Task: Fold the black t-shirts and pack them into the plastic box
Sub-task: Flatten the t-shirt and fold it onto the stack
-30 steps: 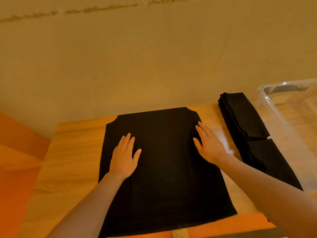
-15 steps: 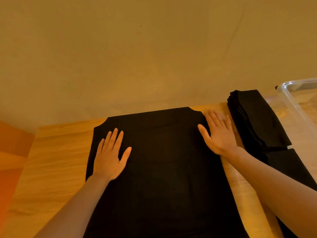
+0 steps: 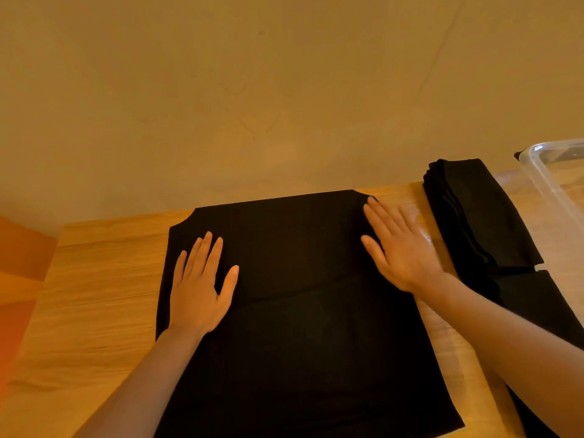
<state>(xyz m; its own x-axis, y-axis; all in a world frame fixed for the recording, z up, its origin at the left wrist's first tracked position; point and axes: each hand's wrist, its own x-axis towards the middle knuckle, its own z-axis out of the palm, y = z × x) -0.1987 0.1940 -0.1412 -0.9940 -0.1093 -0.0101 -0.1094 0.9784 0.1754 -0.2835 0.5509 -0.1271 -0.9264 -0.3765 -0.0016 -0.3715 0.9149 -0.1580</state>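
Note:
A black t-shirt (image 3: 300, 327) lies flat on the wooden table (image 3: 94, 295), its sleeves folded in so it forms a rectangle. My left hand (image 3: 202, 286) rests flat on its left side, fingers straight. My right hand (image 3: 401, 251) lies flat at the shirt's upper right edge, fingers straight, partly over the bare wood. A stack of folded black t-shirts (image 3: 480, 222) sits to the right. The clear plastic box (image 3: 553, 184) stands at the far right, cut off by the frame.
A beige wall (image 3: 284, 90) rises directly behind the table's far edge. An orange surface (image 3: 19, 263) shows at the left beyond the table. More black fabric (image 3: 550, 305) lies along the right edge below the stack.
Both hands have slid outward across the shirt: the left toward its left edge, the right toward its upper right corner. The camera has tilted and shifted slightly.

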